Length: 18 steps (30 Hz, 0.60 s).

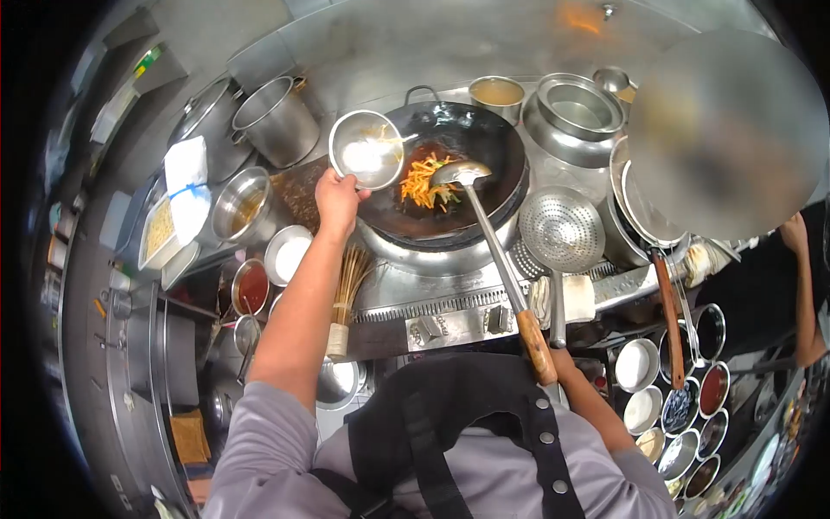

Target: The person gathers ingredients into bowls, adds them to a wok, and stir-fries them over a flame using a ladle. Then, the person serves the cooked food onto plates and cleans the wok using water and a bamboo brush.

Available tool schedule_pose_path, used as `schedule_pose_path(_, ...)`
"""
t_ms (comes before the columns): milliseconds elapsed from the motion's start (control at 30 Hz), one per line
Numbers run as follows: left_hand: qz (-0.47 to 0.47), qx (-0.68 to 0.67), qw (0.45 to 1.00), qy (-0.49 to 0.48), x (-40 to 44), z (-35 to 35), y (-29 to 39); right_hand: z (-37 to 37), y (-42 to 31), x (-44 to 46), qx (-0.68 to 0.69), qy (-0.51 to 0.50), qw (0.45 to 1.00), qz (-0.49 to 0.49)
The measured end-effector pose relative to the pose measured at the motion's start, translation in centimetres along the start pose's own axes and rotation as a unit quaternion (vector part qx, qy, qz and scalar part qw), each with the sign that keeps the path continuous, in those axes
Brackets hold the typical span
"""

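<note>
While I watch through the head camera, the steel worktop [393,285] spreads across my view, and the big black wok [488,138] sits at its middle, nearer the far edge than the left or right one. Toward the worktop's far left corner I see a tall metal pot [277,125], and toward the far right a round-shouldered pot [575,147]. A ladle [497,246] slants from inside the wok to beyond the worktop's near edge, its wooden handle lowest. To its right, the perforated strainer [562,229] lies head-up, its handle pointing to the near edge. I have the metal bowl [347,151] above the wok's left rim, hollow facing me; the left hand's [339,203] fingers grip its lower edge. The right hand [562,362] is beside the ladle's handle, mostly hidden, so I cannot tell whether its fingers close on anything. Smallest of all, orange and green food strips [424,182] lie heaped in the wok, against the ladle's head.
</note>
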<state>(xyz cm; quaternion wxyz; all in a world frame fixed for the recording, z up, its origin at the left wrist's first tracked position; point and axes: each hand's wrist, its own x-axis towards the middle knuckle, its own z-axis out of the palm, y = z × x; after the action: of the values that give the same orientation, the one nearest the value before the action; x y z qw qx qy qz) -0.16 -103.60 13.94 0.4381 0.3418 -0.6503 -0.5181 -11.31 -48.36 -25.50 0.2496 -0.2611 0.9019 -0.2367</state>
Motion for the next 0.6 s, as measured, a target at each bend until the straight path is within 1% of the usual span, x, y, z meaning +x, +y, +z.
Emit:
schedule_pose_path(67,-0.061,-0.077,0.995,0.004,-1.5,-0.6,0.6,0.8,-1.4,4.1,0.05,0.002,0.998,0.031)
schedule_pose_path(100,-0.066,-0.072,0.995,0.012,-2.5,-0.6,1.0,0.9,-1.8,6.3,0.056,-0.003,0.998,0.027)
schedule_pose_path(133,-0.046,-0.067,0.997,-0.003,-3.7,-0.6,1.3,0.5,-2.5,8.0,0.055,-0.004,0.998,0.022)
schedule_pose_path(167,0.032,0.024,0.999,-0.007,-4.6,-0.7,0.6,-0.1,-3.0,9.5,0.053,0.001,0.998,0.018)
schedule_pose_path(200,0.105,0.122,0.987,-0.006,-5.5,-1.4,-0.2,-0.3,-3.3,10.8,0.057,-0.001,0.998,0.008)
schedule_pose_path(267,0.15,0.279,0.948,-0.006,-7.4,-2.2,-0.2,-0.8,-4.0,11.6,0.075,-0.004,0.997,-0.015)
schedule_pose_path(333,0.102,0.185,0.977,-0.025,-8.7,-2.4,0.0,-2.3,-4.7,9.0,0.097,-0.016,0.995,-0.037)
schedule_pose_path(400,0.072,0.164,0.984,-0.023,-8.0,-2.9,-0.7,-4.9,-4.9,3.9,0.104,-0.046,0.991,-0.064)
schedule_pose_path(433,0.092,0.157,0.983,-0.025,-7.5,-3.3,-0.8,-6.8,-5.3,0.7,0.103,-0.071,0.989,-0.076)
schedule_pose_path(467,0.097,0.145,0.984,-0.035,-7.1,-3.8,-0.3,-9.1,-6.5,-2.7,0.131,-0.102,0.983,-0.074)
schedule_pose_path(500,0.112,0.147,0.982,-0.034,-6.7,-4.4,0.6,-11.6,-8.6,-6.4,0.22,-0.127,0.966,-0.054)
schedule_pose_path(533,0.128,0.147,0.98,-0.038,-6.0,-4.7,1.1,-16.6,-15.9,-9.8,0.34,-0.124,0.927,0.098)
schedule_pose_path(567,0.138,0.141,0.979,-0.045,-5.1,-4.8,1.3,-18.0,-18.1,-11.7,0.536,-0.04,0.842,0.041)
schedule_pose_path(600,0.148,0.136,0.978,-0.054,-3.9,-5.1,1.3,-20.5,-21.2,-13.4,0.564,0.025,0.825,-0.014)
